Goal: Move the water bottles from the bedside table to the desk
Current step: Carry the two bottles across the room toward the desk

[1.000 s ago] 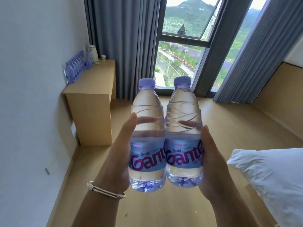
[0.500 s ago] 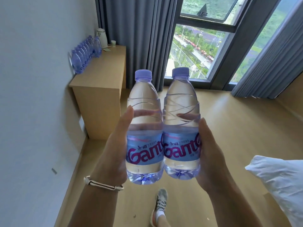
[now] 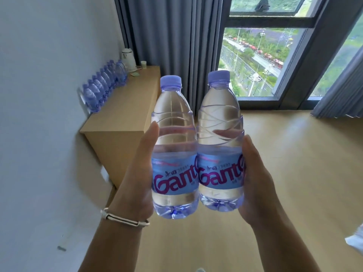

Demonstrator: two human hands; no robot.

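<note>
I carry two clear water bottles with purple caps and blue labels, upright and touching side by side in front of me. My left hand grips the left bottle, fingers curled behind it. My right hand grips the right bottle the same way. The wooden desk stands ahead on the left against the white wall. Several more bottles stand in a row along its wall side.
A white kettle and a small cup sit at the desk's far end. Grey curtains and a large window lie beyond. The wooden floor stretches right. A white pillow corner shows at the right edge.
The desk and the row of bottles have grown larger and closer in view. The pillow has slid almost out at the right. Both hands keep the same grip.
</note>
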